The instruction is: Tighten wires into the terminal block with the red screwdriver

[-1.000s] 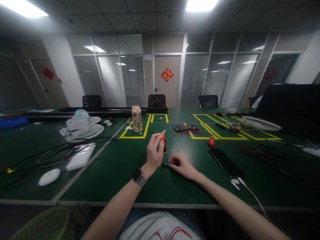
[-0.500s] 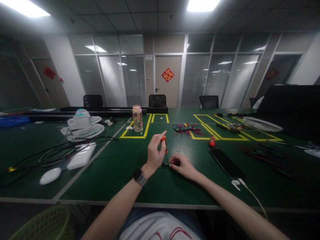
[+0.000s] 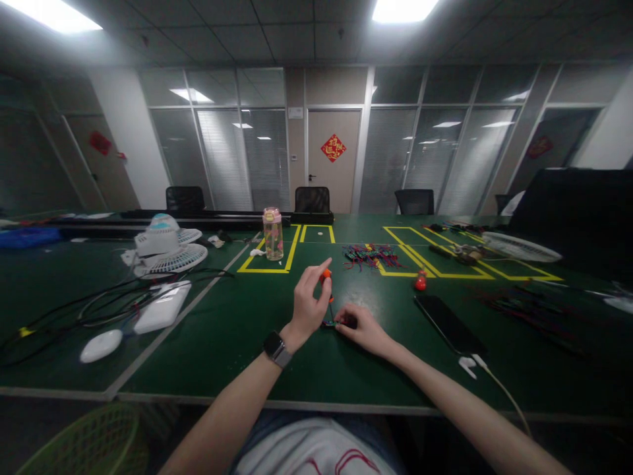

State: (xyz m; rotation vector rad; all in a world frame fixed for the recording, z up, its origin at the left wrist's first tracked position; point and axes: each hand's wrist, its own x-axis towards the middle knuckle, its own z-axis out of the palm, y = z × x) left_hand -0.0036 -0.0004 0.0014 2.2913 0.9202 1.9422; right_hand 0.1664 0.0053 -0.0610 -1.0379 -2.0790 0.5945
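My left hand (image 3: pixel 309 305), with a watch on its wrist, pinches a small orange-handled screwdriver (image 3: pixel 326 277) and holds it upright, tip down. The tip rests on a small dark part (image 3: pixel 330 324) lying on the green table (image 3: pixel 222 343). My right hand (image 3: pixel 363 328) presses that part down with closed fingertips, right beside the screwdriver tip. Most of the part is hidden under my fingers.
A black phone (image 3: pixel 444 320) with white earbuds (image 3: pixel 467 361) lies to the right. A red object (image 3: pixel 420 282) and a pile of coloured wires (image 3: pixel 370 255) sit behind. A bottle (image 3: pixel 271 233), white fans (image 3: pixel 165 251), a power bank (image 3: pixel 161 307), cables and a mouse-like puck (image 3: pixel 101 345) lie left.
My left fingers have shifted on the screwdriver handle, turning it slightly. My right hand and the part have stayed in place.
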